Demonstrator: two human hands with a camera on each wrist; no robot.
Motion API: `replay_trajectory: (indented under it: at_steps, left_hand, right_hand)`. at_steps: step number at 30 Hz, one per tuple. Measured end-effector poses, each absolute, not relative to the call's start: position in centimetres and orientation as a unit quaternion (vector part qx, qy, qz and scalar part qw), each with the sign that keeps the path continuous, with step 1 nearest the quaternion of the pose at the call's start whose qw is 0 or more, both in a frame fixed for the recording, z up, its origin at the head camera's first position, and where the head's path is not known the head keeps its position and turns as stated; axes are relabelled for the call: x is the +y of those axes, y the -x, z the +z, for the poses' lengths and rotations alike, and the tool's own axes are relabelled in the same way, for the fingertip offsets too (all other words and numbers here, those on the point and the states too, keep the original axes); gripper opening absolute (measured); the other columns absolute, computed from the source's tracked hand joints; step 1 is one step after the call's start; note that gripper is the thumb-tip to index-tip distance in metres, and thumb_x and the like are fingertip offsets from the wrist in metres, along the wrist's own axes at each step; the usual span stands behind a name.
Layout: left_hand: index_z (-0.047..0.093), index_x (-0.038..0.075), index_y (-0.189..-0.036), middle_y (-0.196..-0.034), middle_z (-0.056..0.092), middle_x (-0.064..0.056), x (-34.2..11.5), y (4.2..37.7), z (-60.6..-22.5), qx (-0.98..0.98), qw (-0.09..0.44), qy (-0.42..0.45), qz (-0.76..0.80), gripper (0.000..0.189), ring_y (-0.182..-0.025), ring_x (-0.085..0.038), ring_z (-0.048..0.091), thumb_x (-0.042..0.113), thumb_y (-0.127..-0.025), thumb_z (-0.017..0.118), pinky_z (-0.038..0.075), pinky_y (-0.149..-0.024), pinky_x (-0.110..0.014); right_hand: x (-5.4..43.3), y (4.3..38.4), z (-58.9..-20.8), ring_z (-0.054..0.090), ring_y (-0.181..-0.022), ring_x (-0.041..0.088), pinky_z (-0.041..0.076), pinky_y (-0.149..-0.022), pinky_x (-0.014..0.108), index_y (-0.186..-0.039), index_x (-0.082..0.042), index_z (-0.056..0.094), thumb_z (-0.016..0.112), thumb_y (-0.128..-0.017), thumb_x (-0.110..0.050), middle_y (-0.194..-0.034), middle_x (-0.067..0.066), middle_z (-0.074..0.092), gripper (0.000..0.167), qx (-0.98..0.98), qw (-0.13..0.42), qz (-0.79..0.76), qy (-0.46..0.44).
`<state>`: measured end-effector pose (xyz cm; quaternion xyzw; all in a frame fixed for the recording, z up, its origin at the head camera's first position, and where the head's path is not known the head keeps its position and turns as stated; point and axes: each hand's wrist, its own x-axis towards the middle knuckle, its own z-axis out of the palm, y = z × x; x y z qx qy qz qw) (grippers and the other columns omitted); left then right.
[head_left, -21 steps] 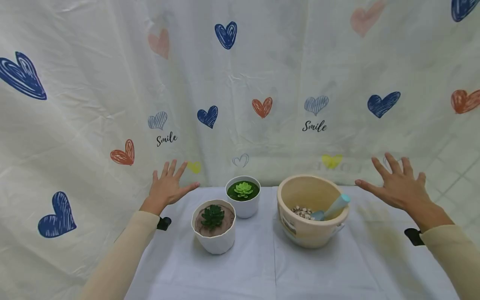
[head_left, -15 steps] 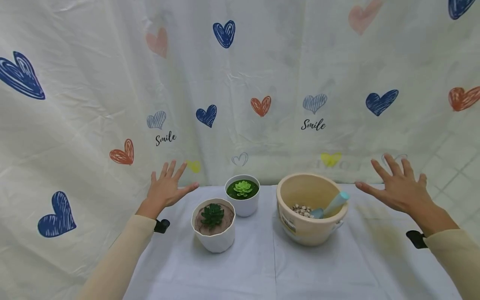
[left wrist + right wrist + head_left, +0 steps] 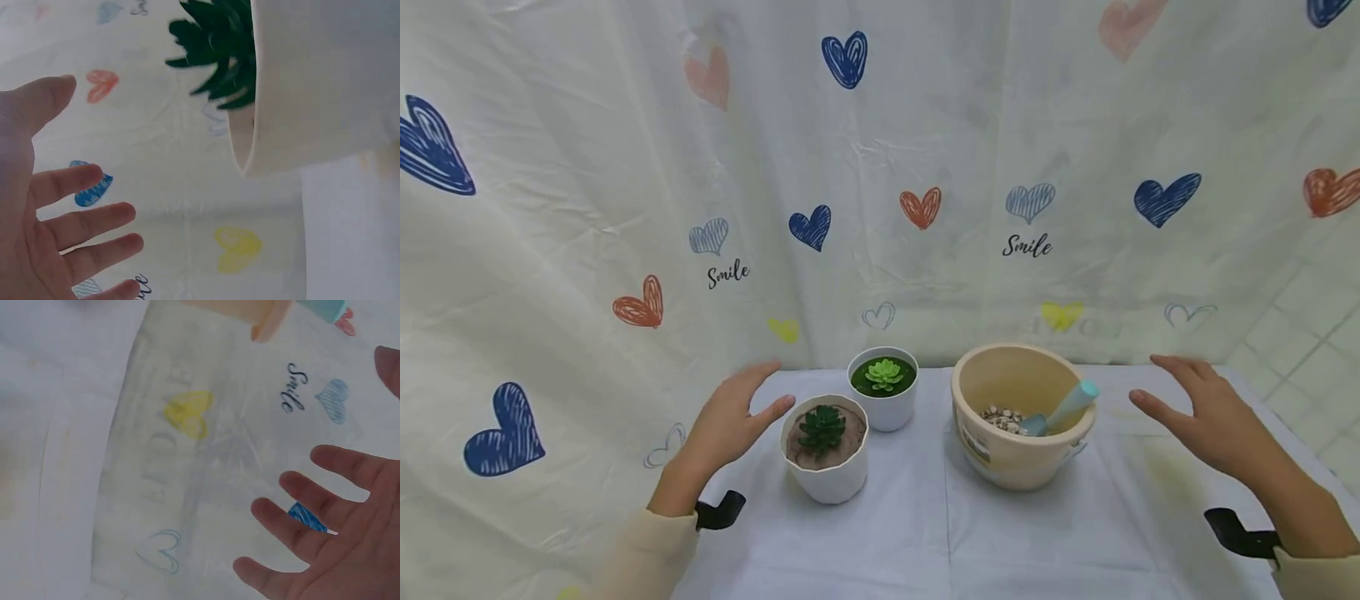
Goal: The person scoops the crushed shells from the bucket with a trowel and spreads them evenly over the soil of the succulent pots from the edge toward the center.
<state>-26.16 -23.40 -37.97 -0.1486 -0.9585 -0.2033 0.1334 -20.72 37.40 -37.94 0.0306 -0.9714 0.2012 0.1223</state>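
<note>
"Hovering near what with the left hand?"
"Hovering just beside the front white pot, standing on the white cloth and bearing a dark green succulent."
"Hovering where with the right hand?"
"Hovering to the right of the beige bucket containing a blue scoop."
"Gripping anything?"
"Gripping nothing; holding both released and relaxed."

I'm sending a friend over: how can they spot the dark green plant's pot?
On the white-covered table, look left of the beige bucket. You want the nearer white pot, beside the left hand: its dark green plant sits in brownish filling; the farther white pot has a bright green one.
</note>
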Motion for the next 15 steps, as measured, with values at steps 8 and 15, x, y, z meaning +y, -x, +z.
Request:
replay_trajectory:
  at_steps: [8,15]
  left_hand:
    - [0.07,0.015,-0.122,-0.121,0.073,0.0,-19.4,22.8,-39.6,-0.861,0.291,0.192,-0.37,0.031,-0.117,-0.02,0.066,0.026,-0.094,0.075,0.052,-0.101,-0.043]
    - [0.07,0.016,-0.113,-0.104,0.074,-0.002,-13.9,21.6,-40.6,-0.793,0.303,0.238,-0.471,0.021,-0.098,-0.013,0.069,0.012,-0.093,0.072,0.054,-0.09,-0.028]
  right_hand:
    - [35.3,18.1,-39.1,0.059,-0.121,0.017,0.048,-0.08,0.064,-0.142,-0.005,0.053,0.06,-0.103,-0.042,-0.131,0.009,0.065,0.054,-0.935,0.157,0.317,-0.003]
    - [32.9,17.9,-40.2,0.047,-0.089,-0.025,0.045,-0.065,0.014,-0.136,-0.007,0.056,0.061,-0.103,-0.037,-0.103,-0.027,0.063,0.045,-0.907,0.177,0.382,-0.001]
